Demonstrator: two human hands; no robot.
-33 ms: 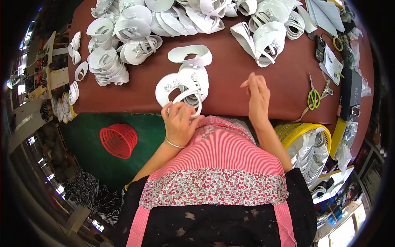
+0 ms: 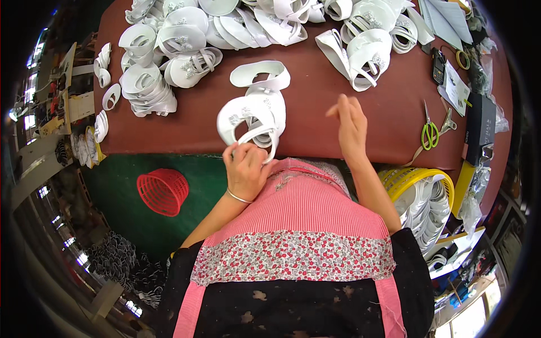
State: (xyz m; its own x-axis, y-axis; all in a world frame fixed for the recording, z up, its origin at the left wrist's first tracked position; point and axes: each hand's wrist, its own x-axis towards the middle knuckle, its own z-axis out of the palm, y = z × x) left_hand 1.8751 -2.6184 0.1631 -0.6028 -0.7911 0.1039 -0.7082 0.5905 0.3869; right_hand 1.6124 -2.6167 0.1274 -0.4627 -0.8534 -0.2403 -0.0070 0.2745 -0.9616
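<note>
My left hand (image 2: 246, 169) is closed on the lower strap edge of a white shoe upper (image 2: 232, 116) with a sparkly trim, at the table's near edge. Beneath and behind this upper are more white pieces (image 2: 272, 101), partly hidden by it. A separate curved white piece (image 2: 260, 75) lies just beyond them. To the right, my right hand (image 2: 353, 127) is raised near the table's front edge, apart from the uppers. Its fingers are mostly stretched out, and nothing can be made out between them.
Heaps of white uppers (image 2: 183, 36) cover the far side of the red-brown table (image 2: 315, 129). Green-handled scissors (image 2: 429, 135) lie at right, by a dark box (image 2: 480, 127). A yellow basket (image 2: 394, 180) of white pieces stands below; a red basket (image 2: 163, 191) is at left.
The upper in my left hand has shifted slightly right and its opening has tilted. My right hand has moved a little up and left.
</note>
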